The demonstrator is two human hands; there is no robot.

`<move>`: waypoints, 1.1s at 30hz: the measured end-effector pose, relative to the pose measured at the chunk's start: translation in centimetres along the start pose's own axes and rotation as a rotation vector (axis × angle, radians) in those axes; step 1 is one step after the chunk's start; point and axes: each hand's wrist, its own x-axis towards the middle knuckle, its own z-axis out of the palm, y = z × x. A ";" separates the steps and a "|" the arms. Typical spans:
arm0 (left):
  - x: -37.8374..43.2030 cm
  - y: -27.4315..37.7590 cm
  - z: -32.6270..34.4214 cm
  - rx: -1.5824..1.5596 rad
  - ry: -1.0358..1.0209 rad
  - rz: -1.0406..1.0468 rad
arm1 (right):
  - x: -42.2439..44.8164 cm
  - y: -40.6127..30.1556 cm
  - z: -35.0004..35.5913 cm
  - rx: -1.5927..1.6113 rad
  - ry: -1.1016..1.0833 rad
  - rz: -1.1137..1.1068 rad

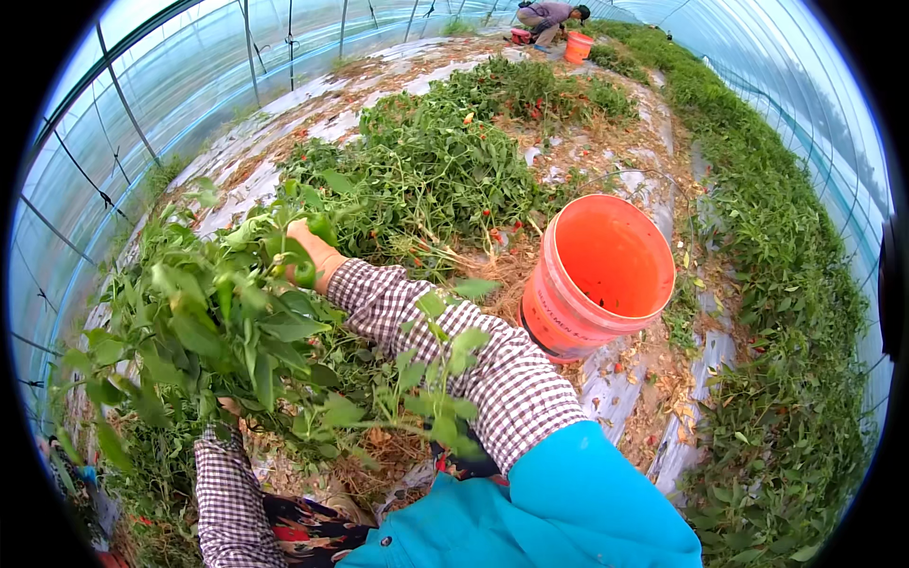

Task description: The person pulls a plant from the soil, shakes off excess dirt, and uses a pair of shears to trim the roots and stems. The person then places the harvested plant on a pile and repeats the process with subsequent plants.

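Note:
A leafy green pepper plant rises close in front of me, on the left. My right hand reaches among its upper leaves, and leaves cover the fingers. Beside that hand hang a green pepper and, just below the wrist, another green pepper. Only a small patch of my left hand shows low under the foliage, by the lower part of the plant. What its fingers hold is hidden. Checked sleeve covers run up both forearms.
An orange-red bucket stands right of my arm, with a few dark bits inside. Pulled plants with scattered red peppers lie ahead. A green crop row runs along the right. Farther off, a person crouches beside another orange bucket.

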 end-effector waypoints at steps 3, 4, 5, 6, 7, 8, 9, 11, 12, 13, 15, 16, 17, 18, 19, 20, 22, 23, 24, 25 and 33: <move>0.0 0.2 0.3 -0.008 -0.004 0.009 | 0.5 -0.4 -0.5 -0.723 -0.067 -0.514; 0.0 0.2 0.3 -0.015 -0.003 0.006 | 0.5 -0.6 -0.6 -0.773 -0.048 -0.634; 0.0 0.3 0.2 -0.017 -0.005 0.010 | 0.6 -1.0 -0.8 -0.424 -0.097 -0.316; -0.1 0.4 0.1 -0.023 -0.008 0.017 | 0.6 -1.3 -1.0 -0.200 -0.044 -0.033; -0.2 0.5 0.0 -0.024 -0.010 0.022 | 0.6 -1.8 -1.4 -0.202 0.062 0.095; -0.2 0.6 0.0 -0.027 -0.002 0.034 | 0.5 -2.0 -1.7 -0.152 0.155 -0.017; -0.2 0.7 0.0 -0.030 0.001 0.039 | 0.4 -2.2 -2.1 -0.045 0.222 0.024; -0.1 1.1 0.4 -0.045 -0.007 0.041 | 0.6 -2.3 -2.4 0.139 0.262 -0.029; -0.1 1.3 0.6 -0.044 -0.084 0.048 | 0.7 -2.2 -2.6 0.297 0.142 -0.024; 0.0 1.7 0.9 0.016 -0.108 0.085 | 0.8 -2.1 -2.7 0.281 0.178 0.033; -0.4 2.3 1.1 -0.004 -0.029 0.064 | 0.9 -1.9 -2.5 0.302 0.123 0.036; -0.7 2.5 1.3 -0.003 -0.018 0.090 | 1.0 -2.0 -2.4 0.328 0.103 0.025; -1.0 2.8 1.4 0.012 -0.057 0.139 | 1.0 -2.0 -2.2 0.344 0.108 0.032; -1.2 3.0 1.4 -0.057 -0.038 0.086 | 0.9 -2.1 -2.1 0.384 0.085 0.040; -1.4 3.3 1.5 -0.117 -0.040 0.035 | 0.9 -2.2 -2.0 0.458 0.049 0.057; -1.6 3.4 1.5 -0.178 -0.042 -0.016 | 0.8 -2.2 -1.9 0.520 0.007 0.083; -1.5 3.5 1.5 -0.024 0.040 0.032 | 0.7 -2.1 -1.6 0.616 -0.101 0.108; -1.6 3.4 1.5 0.029 0.027 0.077 | 0.8 -1.9 -1.5 0.579 -0.108 0.106; -1.3 3.5 1.5 0.049 -0.028 0.095 | 0.8 -1.5 -1.2 0.541 -0.115 0.102; -1.2 3.5 1.5 0.023 0.013 0.068 | 1.0 -1.0 -0.9 0.502 -0.118 0.099; -0.7 2.9 2.1 0.030 0.084 -0.036 | 0.8 -0.2 0.0 0.160 -0.098 0.146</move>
